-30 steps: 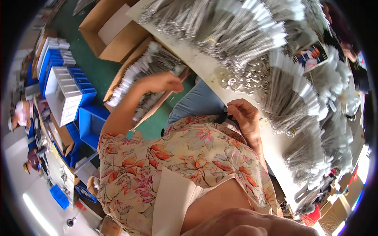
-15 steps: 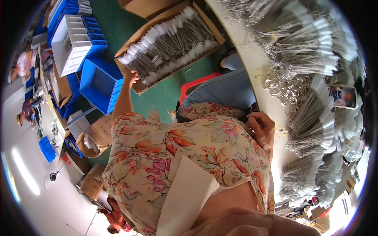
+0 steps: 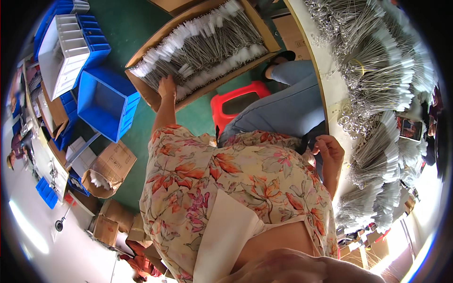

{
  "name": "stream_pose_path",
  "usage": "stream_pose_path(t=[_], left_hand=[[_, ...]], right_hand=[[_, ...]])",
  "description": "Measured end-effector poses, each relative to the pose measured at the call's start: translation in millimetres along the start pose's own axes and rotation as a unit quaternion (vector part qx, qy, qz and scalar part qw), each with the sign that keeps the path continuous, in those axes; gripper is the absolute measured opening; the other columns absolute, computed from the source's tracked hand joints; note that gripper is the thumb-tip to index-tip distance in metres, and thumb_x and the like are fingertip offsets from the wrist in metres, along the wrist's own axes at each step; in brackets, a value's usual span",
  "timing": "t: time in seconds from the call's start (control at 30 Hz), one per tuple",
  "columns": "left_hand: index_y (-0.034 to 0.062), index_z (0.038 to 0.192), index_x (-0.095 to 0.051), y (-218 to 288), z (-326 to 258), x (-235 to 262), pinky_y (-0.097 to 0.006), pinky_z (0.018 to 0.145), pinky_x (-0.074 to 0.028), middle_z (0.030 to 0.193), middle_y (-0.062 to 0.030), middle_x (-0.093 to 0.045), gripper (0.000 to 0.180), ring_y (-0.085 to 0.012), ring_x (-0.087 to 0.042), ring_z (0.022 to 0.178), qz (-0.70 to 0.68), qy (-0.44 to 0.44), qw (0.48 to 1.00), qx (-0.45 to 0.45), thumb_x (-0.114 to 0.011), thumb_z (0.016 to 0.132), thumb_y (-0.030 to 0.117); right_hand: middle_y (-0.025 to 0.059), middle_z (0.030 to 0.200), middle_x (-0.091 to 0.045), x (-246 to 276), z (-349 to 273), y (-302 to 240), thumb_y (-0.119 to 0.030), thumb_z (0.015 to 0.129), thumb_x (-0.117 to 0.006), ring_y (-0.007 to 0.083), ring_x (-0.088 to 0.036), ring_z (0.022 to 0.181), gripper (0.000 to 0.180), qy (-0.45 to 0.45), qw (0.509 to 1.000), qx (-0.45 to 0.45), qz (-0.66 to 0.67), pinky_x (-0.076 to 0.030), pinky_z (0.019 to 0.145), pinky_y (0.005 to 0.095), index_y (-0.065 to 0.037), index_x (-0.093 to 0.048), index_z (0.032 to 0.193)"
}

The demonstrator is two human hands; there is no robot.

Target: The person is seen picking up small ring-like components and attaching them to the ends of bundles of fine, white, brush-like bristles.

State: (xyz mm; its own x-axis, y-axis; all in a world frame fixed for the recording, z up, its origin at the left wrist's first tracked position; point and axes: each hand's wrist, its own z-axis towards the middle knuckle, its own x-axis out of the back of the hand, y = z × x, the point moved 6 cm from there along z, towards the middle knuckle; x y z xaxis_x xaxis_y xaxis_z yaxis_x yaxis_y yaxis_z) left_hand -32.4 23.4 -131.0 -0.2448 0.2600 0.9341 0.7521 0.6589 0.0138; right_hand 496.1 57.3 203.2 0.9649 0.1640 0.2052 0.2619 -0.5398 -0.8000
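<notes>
While the left hand (image 3: 166, 87) is pressed, fingers spread, onto wire bundles (image 3: 207, 47) in the cardboard box (image 3: 146, 92), the right hand (image 3: 329, 150) is held loosely curled, empty, beside the bench (image 3: 330, 94).

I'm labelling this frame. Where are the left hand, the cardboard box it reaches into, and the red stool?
left hand (image 3: 167, 87), head view, back of the hand.
cardboard box (image 3: 153, 96), head view, near wall.
red stool (image 3: 221, 116), head view, left rim of the seat.

I'm in a workshop: cardboard boxes (image 3: 207, 45) of tagged wire pieces top centre, blue plastic bins (image 3: 106, 104) upper left, wire bundles (image 3: 382, 66) covering the bench at right.
</notes>
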Motion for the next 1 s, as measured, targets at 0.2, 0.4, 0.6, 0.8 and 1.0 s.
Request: stream_pose_path(t=[0.2, 0.4, 0.6, 0.8, 1.0], left_hand=[[0.0117, 0.091, -0.058, 12.9, -5.0, 4.2, -0.042, 0.070, -0.048, 0.095, -0.0108, -0.058, 0.015, -0.0327, -0.056, 0.088, -0.063, 0.075, 0.975, -0.198, -0.048, 0.085, 0.022], [0.0053, 0.089, -0.060, -53.6, 8.3, 10.8, -0.047, 0.068, -0.046, 0.085, -0.0137, -0.064, 0.030, -0.0351, -0.060, 0.078, -0.226, 0.176, 0.936, 0.206, -0.045, 0.088, 0.031], [0.0027, 0.091, -0.066, -70.5, 58.4, -56.8, -0.040, 0.070, -0.053, 0.093, -0.0189, -0.064, 0.023, -0.0318, -0.064, 0.085, -0.262, -0.184, 0.894, 0.314, -0.055, 0.080, 0.020], [-0.0020, 0.096, -0.063, -45.1, 73.3, -43.1, -0.037, 0.046, -0.053, 0.087, -0.0154, -0.065, 0.029, -0.0273, -0.065, 0.058, -0.167, -0.232, 0.936, 0.203, -0.048, 0.085, 0.021], [0.0013, 0.102, -0.060, -52.8, 24.6, 6.4, -0.033, 0.040, -0.051, 0.078, -0.0130, -0.065, 0.035, -0.0219, -0.061, 0.049, -0.159, -0.226, 0.951, 0.135, -0.056, 0.081, 0.029]], right_hand=[[0.0044, 0.076, -0.061, 2.6, 0.0, -7.6, -0.011, 0.086, -0.059, 0.0101, -0.056, 0.067, 0.015, 0.006, 1.000, -0.001, -0.019, -0.044, 0.064, 0.0217, 0.000, -0.061, 0.095], [0.0046, 0.076, -0.062, -3.8, -0.5, -8.2, -0.008, 0.085, -0.059, 0.0103, -0.057, 0.068, 0.014, 0.009, 0.999, -0.019, -0.031, -0.045, 0.064, 0.0219, 0.001, -0.061, 0.095], [0.0048, 0.077, -0.062, 0.1, 6.5, -6.0, -0.003, 0.085, -0.056, 0.0108, -0.058, 0.070, 0.012, 0.008, 0.998, 0.001, -0.065, -0.045, 0.065, 0.0217, 0.001, -0.061, 0.095], [0.0051, 0.079, -0.063, 8.7, 2.1, 8.7, -0.003, 0.084, -0.057, 0.0112, -0.059, 0.071, 0.014, 0.040, 0.996, -0.016, -0.080, -0.045, 0.065, 0.0219, 0.001, -0.061, 0.097], [0.0054, 0.080, -0.063, 1.5, 0.4, 0.7, -0.007, 0.085, -0.058, 0.0119, -0.059, 0.070, 0.014, 0.000, 0.998, -0.008, -0.056, -0.045, 0.065, 0.0228, 0.000, -0.060, 0.097]])
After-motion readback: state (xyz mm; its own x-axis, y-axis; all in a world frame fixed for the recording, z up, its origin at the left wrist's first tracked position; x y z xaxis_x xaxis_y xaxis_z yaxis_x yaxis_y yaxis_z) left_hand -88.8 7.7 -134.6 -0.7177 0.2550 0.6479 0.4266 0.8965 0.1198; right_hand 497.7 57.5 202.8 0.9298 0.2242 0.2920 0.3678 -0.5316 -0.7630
